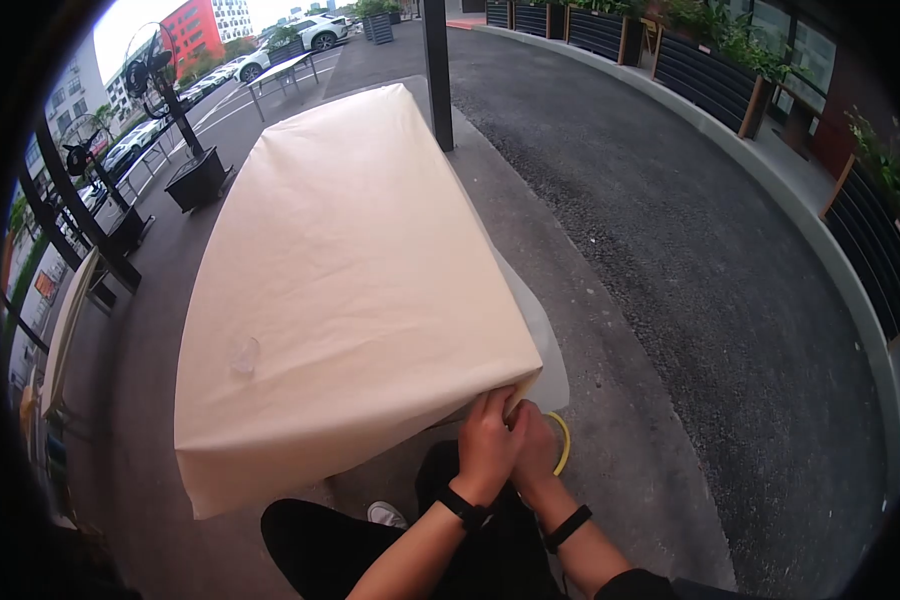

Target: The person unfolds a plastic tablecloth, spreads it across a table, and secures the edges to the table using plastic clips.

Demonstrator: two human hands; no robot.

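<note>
A cream tablecloth (pixel 340 230) covers a long table, with its edges hanging over the sides. At the near right corner, my left hand (pixel 485 448) has its fingers closed on the hanging edge of the cloth. Pressed up against it, my right hand (pixel 537 445) grips the same folded corner, its fingertips partly hidden. Beside the right hand curves a thin yellow band (pixel 566 445), whose kind I cannot make out. A small clear plastic object (pixel 245 356) lies on the cloth at the near left.
A dark post (pixel 437 75) rises by the table's far right corner. Standing fans (pixel 175 110) on black bases are at the left, near a bench (pixel 68 320). A bare table (pixel 282 70) stands farther back. Planters (pixel 705 80) line the curb on the right, beyond the asphalt.
</note>
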